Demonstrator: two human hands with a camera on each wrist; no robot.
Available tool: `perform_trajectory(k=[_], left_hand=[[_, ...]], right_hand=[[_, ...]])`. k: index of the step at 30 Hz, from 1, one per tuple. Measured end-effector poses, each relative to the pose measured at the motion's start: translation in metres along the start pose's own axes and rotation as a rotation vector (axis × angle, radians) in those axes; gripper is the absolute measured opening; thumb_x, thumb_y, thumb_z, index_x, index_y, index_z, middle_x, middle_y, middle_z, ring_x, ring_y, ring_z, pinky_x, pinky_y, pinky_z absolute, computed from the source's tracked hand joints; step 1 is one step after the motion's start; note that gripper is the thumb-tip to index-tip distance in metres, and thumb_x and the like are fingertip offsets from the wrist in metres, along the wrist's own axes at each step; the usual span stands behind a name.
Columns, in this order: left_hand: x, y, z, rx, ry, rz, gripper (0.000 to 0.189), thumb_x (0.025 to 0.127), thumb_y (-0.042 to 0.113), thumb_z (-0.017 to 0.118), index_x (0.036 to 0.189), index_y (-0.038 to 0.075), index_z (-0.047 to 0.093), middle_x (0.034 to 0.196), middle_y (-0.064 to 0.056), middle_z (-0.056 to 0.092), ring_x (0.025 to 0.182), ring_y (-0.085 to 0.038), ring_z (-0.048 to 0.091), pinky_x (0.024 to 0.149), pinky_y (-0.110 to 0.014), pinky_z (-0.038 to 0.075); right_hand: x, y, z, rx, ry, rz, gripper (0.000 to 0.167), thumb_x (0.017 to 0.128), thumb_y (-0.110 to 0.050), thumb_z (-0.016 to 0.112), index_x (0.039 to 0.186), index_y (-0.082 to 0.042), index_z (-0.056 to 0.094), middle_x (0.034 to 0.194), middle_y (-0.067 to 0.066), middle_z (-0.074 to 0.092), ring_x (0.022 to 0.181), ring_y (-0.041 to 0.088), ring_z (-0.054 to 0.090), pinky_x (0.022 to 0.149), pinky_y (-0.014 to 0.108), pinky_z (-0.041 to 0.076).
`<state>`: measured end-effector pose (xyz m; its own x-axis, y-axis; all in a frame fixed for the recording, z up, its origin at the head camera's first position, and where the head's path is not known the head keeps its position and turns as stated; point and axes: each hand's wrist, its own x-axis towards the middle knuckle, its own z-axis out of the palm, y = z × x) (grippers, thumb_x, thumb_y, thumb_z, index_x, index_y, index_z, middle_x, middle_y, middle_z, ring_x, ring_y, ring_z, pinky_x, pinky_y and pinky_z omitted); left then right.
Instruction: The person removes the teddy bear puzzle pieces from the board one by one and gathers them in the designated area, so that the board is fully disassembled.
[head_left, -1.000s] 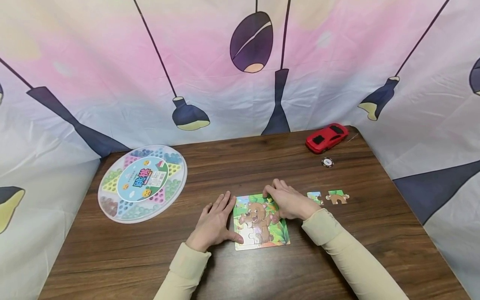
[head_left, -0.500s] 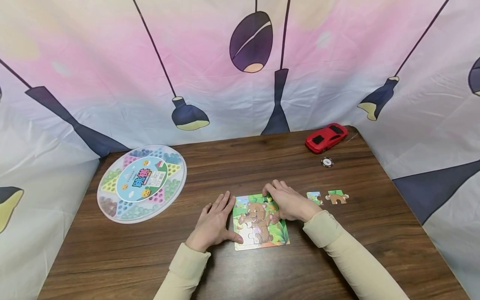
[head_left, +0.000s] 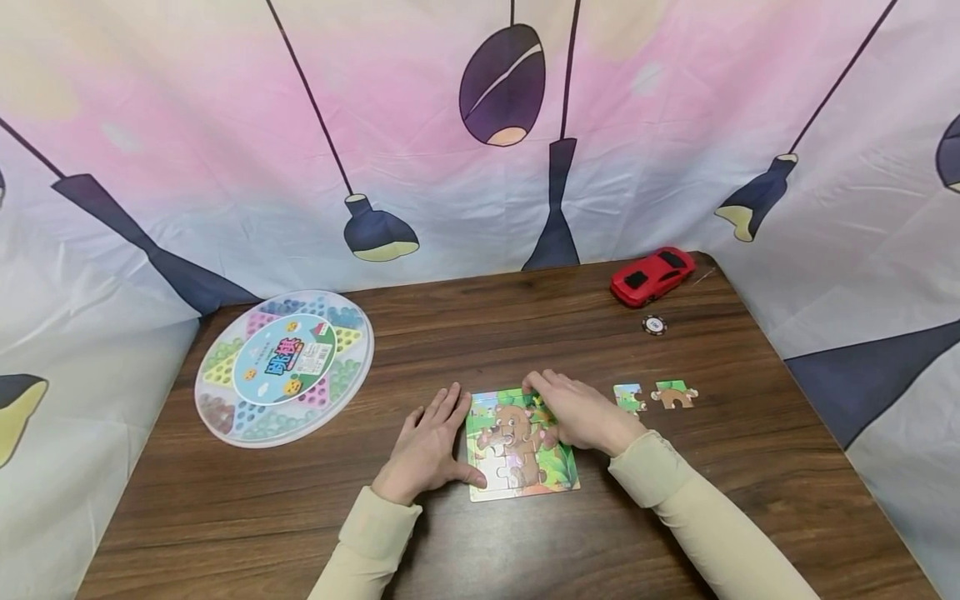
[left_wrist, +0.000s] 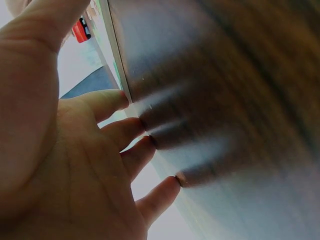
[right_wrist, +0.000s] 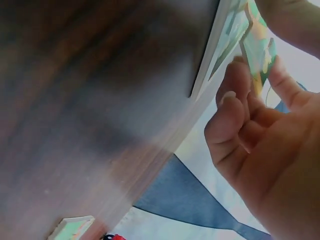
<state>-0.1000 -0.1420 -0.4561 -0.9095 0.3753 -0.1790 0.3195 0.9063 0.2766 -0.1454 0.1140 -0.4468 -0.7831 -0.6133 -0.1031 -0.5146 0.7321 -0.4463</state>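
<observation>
A bear jigsaw puzzle [head_left: 517, 454] lies in its thin tray on the dark wooden table. My left hand [head_left: 426, 454] rests along its left side, fingers spread and fairly straight, the thumb touching the lower left corner. At the upper right corner, my right hand [head_left: 583, 412] bends over the puzzle. In the right wrist view, its thumb and fingers pinch a green and orange puzzle piece [right_wrist: 259, 47], tilted up from the tray. The right hand covers that corner in the head view. Two loose puzzle pieces lie to the right, one with sky [head_left: 628, 397] and one brown and green [head_left: 675, 394].
A round Chinese checkers set [head_left: 348, 337] in clear packaging lies at the left. Towards the back right corner stand a red toy car [head_left: 652, 277] and, in front of it, a poker chip [head_left: 655, 325]. A printed cloth [head_left: 450, 200] hangs behind the table.
My right hand has shifted slightly towards me and its fingers have moved at the upper right corner. The left hand, the tray and the loose pieces have stayed in place.
</observation>
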Motion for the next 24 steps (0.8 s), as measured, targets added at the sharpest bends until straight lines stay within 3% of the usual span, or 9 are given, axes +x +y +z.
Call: perform_trajectory(k=[3, 7, 12, 18, 24], left_hand=[[0.000, 0.000, 0.000, -0.004, 0.006, 0.004, 0.122, 0.058, 0.065, 0.080, 0.154, 0.009, 0.030, 0.160, -0.013, 0.018, 0.147, -0.029, 0.017, 0.109, -0.057, 0.025], [0.000, 0.000, 0.000, -0.002, 0.003, 0.003, 0.122, 0.059, 0.066, 0.080, 0.154, 0.009, 0.029, 0.160, -0.012, 0.017, 0.147, -0.029, 0.017, 0.109, -0.057, 0.024], [0.000, 0.001, 0.000, 0.000, -0.002, 0.002, 0.122, 0.059, 0.066, 0.080, 0.154, 0.009, 0.029, 0.161, -0.012, 0.017, 0.147, -0.028, 0.017, 0.109, -0.057, 0.024], [0.000, 0.001, 0.000, -0.001, -0.004, 0.002, 0.122, 0.058, 0.066, 0.080, 0.154, 0.009, 0.029, 0.161, -0.012, 0.017, 0.147, -0.028, 0.016, 0.109, -0.057, 0.024], [0.000, 0.000, 0.000, 0.002, -0.002, 0.004, 0.122, 0.058, 0.066, 0.080, 0.154, 0.009, 0.028, 0.161, -0.012, 0.017, 0.147, -0.028, 0.016, 0.109, -0.057, 0.024]], right_hand=[[-0.003, 0.001, 0.002, -0.011, 0.025, -0.016, 0.064, 0.072, -0.019, 0.087, 0.125, -0.018, 0.051, 0.106, -0.005, 0.051, 0.089, 0.012, 0.049, 0.079, 0.035, 0.047], [-0.006, 0.003, 0.003, 0.029, 0.056, -0.045, 0.061, 0.075, -0.021, 0.085, 0.128, -0.020, 0.055, 0.104, -0.006, 0.052, 0.081, 0.011, 0.050, 0.074, 0.032, 0.047], [-0.010, 0.005, -0.001, 0.139, 0.092, -0.083, 0.044, 0.087, -0.015, 0.074, 0.129, -0.017, 0.059, 0.097, -0.005, 0.054, 0.071, 0.008, 0.049, 0.063, 0.026, 0.046], [-0.012, 0.007, -0.004, 0.303, 0.146, -0.038, 0.025, 0.092, -0.010, 0.067, 0.117, -0.011, 0.064, 0.087, -0.006, 0.057, 0.075, 0.008, 0.052, 0.065, 0.025, 0.048], [-0.020, 0.011, -0.014, 0.467, 0.234, 0.019, 0.017, 0.092, -0.017, 0.068, 0.109, -0.015, 0.066, 0.085, -0.005, 0.060, 0.075, 0.013, 0.056, 0.064, 0.027, 0.049]])
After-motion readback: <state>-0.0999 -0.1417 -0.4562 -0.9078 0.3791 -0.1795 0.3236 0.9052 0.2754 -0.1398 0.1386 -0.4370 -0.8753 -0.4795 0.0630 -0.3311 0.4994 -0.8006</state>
